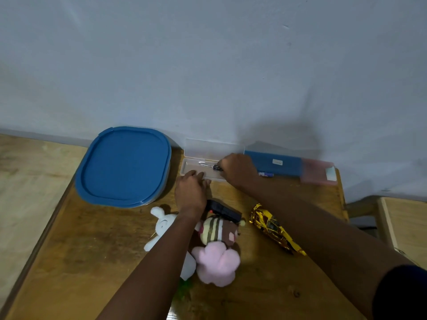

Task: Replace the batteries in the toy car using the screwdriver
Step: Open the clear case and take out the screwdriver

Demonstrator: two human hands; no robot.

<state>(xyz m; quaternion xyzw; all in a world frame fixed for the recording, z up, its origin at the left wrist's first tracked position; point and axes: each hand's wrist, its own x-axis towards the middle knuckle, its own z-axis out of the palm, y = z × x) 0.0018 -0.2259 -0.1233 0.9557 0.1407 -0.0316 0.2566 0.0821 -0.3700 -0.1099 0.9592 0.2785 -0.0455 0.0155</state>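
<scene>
A small screwdriver [209,166] with a black handle lies over the open clear plastic case [191,167] at the back of the wooden table. My right hand [238,168] grips its handle end. My left hand [190,189] rests on the front edge of the case, fingers fairly straight. A gold toy car [273,227] lies to the right of my hands. A black toy car [223,211] sits just behind the plush toys, partly hidden by my left wrist. Batteries [265,174] lie by the blue box.
A blue-lidded container [124,166] stands at the back left. A blue box [277,162] and a pink case [318,173] sit at the back right against the wall. White [161,227], striped [219,229] and pink [217,262] plush toys lie in the middle. The table edges are close on both sides.
</scene>
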